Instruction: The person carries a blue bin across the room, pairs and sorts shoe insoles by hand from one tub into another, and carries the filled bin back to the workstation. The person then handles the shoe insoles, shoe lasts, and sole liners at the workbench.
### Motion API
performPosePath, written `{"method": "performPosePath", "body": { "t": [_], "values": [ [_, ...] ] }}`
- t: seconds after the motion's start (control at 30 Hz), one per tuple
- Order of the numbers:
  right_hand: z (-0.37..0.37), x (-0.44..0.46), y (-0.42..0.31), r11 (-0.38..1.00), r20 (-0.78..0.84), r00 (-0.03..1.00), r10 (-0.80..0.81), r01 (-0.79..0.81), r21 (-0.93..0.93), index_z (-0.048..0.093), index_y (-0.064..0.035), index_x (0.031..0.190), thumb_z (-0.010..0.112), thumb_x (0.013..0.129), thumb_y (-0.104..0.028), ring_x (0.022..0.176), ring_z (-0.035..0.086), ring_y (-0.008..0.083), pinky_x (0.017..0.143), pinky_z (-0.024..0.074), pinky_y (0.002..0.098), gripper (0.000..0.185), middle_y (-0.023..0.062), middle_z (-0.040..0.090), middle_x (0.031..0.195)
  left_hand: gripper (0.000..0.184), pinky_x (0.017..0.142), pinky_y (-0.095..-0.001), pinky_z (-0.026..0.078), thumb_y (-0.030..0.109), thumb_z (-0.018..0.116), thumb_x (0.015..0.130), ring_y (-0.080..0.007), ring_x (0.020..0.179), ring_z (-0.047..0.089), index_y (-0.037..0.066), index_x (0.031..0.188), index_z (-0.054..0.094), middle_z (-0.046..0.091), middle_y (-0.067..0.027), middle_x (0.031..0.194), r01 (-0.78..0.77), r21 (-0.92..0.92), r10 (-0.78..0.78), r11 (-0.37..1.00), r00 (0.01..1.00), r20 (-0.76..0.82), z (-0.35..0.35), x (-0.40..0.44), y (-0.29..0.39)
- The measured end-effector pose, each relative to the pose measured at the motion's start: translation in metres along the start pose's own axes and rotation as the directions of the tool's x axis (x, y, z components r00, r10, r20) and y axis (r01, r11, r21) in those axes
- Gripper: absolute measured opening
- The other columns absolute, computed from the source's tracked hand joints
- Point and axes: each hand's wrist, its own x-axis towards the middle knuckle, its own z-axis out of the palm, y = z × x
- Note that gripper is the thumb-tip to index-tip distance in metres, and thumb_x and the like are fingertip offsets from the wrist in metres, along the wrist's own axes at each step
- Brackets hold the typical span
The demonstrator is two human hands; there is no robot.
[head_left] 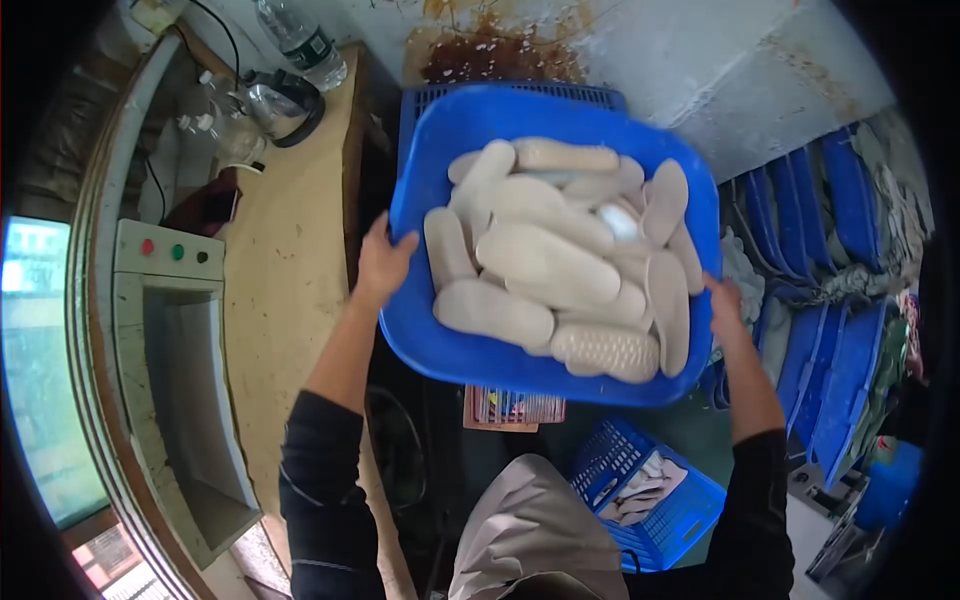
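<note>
A blue plastic tub (460, 125) full of beige insoles (545, 262) is held up in front of me, tilted toward the camera. My left hand (385, 262) grips its left rim, thumb on the inner side. On the right rim is my right hand (722, 300), its fingers wrapped round the edge and partly hidden. The insoles lie in a loose pile, and one near the bottom has a bumpy surface. A small white shiny thing shows among them.
A worn wooden bench (285, 250) with plastic bottles (305, 45) runs along the left, beside a button panel (170, 248). Below right sits a blue crate (690, 510) with pale pieces. Blue bins (850, 200) are stacked at the right, and a stained wall (680, 60) stands behind.
</note>
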Motion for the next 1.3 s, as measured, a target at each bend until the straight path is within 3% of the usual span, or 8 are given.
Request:
{"method": "performPosePath", "body": {
  "t": [0.27,0.33,0.43,0.47,0.6,0.83,1.07,1.3],
  "values": [
    [0.167,0.193,-0.101,0.998,0.211,0.977,0.041,-0.03,-0.057,0.064,0.0076,0.118,0.064,0.096,-0.027,0.101,0.065,0.0268,0.089,0.052,0.0431,0.041,0.019,0.068,0.114,0.075,0.112,-0.0398,0.039,0.02,0.077,0.087,-0.0287,0.136,0.046,-0.002,0.149,0.04,0.049,-0.0221,0.146,-0.191,-0.009,0.191,0.982,0.972,0.141,-0.015,0.081,0.004],
    [0.183,0.258,-0.083,0.824,0.289,0.912,-0.291,0.392,-0.409,0.065,0.0065,0.119,0.061,0.098,-0.033,0.101,0.063,0.0239,0.092,0.0505,0.0399,0.045,0.017,0.068,0.114,0.057,0.106,-0.0381,0.044,0.015,0.076,0.085,-0.0249,0.125,0.057,-0.004,0.135,0.055,0.061,-0.0184,0.134,-0.326,0.209,0.332,0.922,0.943,0.004,0.001,0.032,0.029],
    [0.204,0.265,-0.083,0.955,0.345,0.899,-0.271,0.296,-0.019,0.064,0.0028,0.124,0.06,0.098,-0.039,0.103,0.063,0.0213,0.093,0.0493,0.0381,0.049,0.0165,0.069,0.113,0.031,0.088,-0.0367,0.053,0.01,0.074,0.084,-0.0241,0.102,0.068,-0.001,0.112,0.067,0.069,-0.0164,0.111,-0.363,-0.037,0.358,0.931,0.928,-0.097,0.019,-0.088,0.041],
    [0.198,0.251,-0.089,0.563,0.223,0.786,-0.577,0.58,-0.588,0.063,0.003,0.126,0.061,0.097,-0.039,0.104,0.064,0.022,0.093,0.0501,0.037,0.051,0.0184,0.069,0.115,0.029,0.086,-0.0382,0.054,0.009,0.072,0.083,-0.0309,0.098,0.068,0.0,0.11,0.066,0.068,-0.019,0.109,-0.355,0.004,0.353,0.935,0.928,-0.121,0.024,-0.136,0.03],
    [0.211,0.069,-0.07,0.218,0.287,0.412,-0.865,0.823,-0.525,0.065,0.0037,0.124,0.064,0.097,-0.032,0.111,0.066,0.0302,0.098,0.0495,0.0369,0.045,0.0203,0.068,0.12,0.033,0.086,-0.0422,0.054,0.012,0.071,0.084,-0.0371,0.099,0.068,-0.001,0.114,0.068,0.07,-0.021,0.106,0.131,-0.006,-0.132,0.991,0.991,-0.031,0.02,-0.342,-0.002],
    [0.309,-0.364,0.077,0.661,0.936,0.298,-0.189,0.743,-0.103,0.068,-0.0023,0.114,0.065,0.095,-0.013,0.097,0.066,0.0164,0.087,0.0523,0.0304,0.022,0.0088,0.07,0.106,0.038,0.084,-0.038,0.056,0.022,0.069,0.089,-0.0283,0.095,0.072,0.005,0.123,0.066,0.074,-0.0155,0.105,0.78,-0.175,-0.79,0.601,0.548,-0.274,-0.011,-0.654,-0.077],
    [0.344,-0.744,0.113,0.322,0.716,-0.693,-0.084,0.661,0.678,0.069,-0.0045,0.099,0.073,0.084,-0.012,0.089,0.067,0.034,0.078,0.0536,0.041,0.017,0.0143,0.07,0.094,0.039,0.082,-0.0411,0.056,0.026,0.07,0.085,-0.0325,0.09,0.071,0.003,0.116,0.07,0.074,-0.0172,0.097,0.645,-0.586,-0.848,0.491,0.198,-0.492,0.051,-0.828,-0.154],
    [0.336,-0.984,0.255,0.219,0.634,-0.765,0.109,0.641,0.736,0.063,-0.0003,0.119,0.081,0.078,-0.032,0.102,0.065,0.0337,0.09,0.0519,0.0416,0.055,0.0187,0.069,0.108,0.045,0.088,-0.0377,0.054,0.032,0.072,0.087,-0.027,0.096,0.071,0.005,0.122,0.068,0.075,-0.0128,0.101,0.429,-0.845,-0.928,0.32,-0.038,-0.371,0.103,-0.982,-0.158]
  ]
}}
